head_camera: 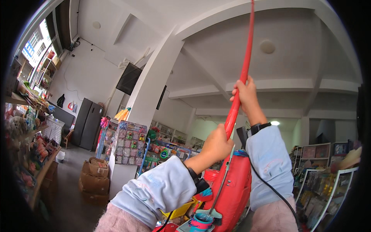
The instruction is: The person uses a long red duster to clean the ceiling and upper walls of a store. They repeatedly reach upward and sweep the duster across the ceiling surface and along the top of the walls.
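A long red pole (249,43) rises through the middle of the view towards the ceiling, its upper end cut off by the picture's edge. My left hand (216,142) grips it near its lower end. Higher up, my right hand (246,94) is wrapped around the same pole. Below and behind my hands stands a large red plastic object (236,185). In front of that is a thin-handled broom with a pale green head (216,213), beside a blue and pink bucket (202,219). What the pole's top touches is hidden.
Packed shelves (37,145) line the left side, with cardboard boxes (95,177) on the floor. A white pillar (156,69) and a rack of small packaged goods (130,142) stand left of centre. White-framed racks (333,188) fill the right. A dark refrigerator (87,124) stands behind.
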The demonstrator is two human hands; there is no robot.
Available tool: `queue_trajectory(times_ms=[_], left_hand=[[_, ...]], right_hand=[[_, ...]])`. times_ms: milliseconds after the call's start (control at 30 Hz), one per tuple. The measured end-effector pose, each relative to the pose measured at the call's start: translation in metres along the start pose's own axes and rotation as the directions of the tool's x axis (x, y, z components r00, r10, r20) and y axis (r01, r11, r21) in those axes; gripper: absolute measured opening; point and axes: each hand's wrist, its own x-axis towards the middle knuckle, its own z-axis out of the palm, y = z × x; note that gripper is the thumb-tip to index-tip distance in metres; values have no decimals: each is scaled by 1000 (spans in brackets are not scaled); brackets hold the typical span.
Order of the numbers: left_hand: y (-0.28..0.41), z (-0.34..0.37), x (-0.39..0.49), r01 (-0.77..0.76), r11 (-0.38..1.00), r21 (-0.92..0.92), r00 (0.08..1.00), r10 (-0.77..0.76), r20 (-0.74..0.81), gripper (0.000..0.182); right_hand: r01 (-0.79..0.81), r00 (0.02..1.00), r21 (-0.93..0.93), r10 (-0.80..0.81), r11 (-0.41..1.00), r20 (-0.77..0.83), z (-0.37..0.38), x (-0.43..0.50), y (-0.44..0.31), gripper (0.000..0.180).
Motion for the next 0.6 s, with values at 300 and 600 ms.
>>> queue_trajectory(times_ms=[300, 600], left_hand=[[-44, -92, 50, -85, 996, -30, 995, 84, -54, 19], [-123, -173, 34, 73, 997, -16, 997, -73, -37, 22]], right_hand=[[-152, 985, -188, 133, 970, -108, 73, 51, -19, 12], [-231, 972, -192, 220, 954, -76, 189, 37, 35, 13]])
